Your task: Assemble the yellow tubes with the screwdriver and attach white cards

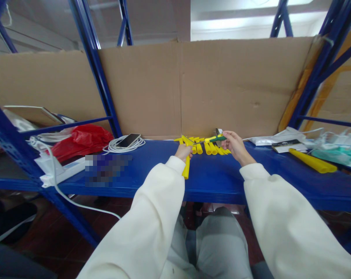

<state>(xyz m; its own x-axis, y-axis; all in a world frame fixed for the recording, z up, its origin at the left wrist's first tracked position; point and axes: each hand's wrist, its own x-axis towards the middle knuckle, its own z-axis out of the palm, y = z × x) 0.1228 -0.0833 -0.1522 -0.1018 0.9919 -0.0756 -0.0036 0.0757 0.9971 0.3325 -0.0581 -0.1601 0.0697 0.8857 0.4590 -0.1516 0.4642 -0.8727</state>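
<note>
Holding left hand [183, 152]: fingers wrapped around a yellow tube [186, 171], above the blue shelf [155, 166]
Right hand [235, 147]: fingers grasping the green-and-yellow handle of a screwdriver [217, 138], its shaft pointing toward the left hand
More tubes [209, 148]: lying on the shelf, beyond and between the hands
Phone [129, 140]: atop a coiled cable [113, 146], to the left
</note>
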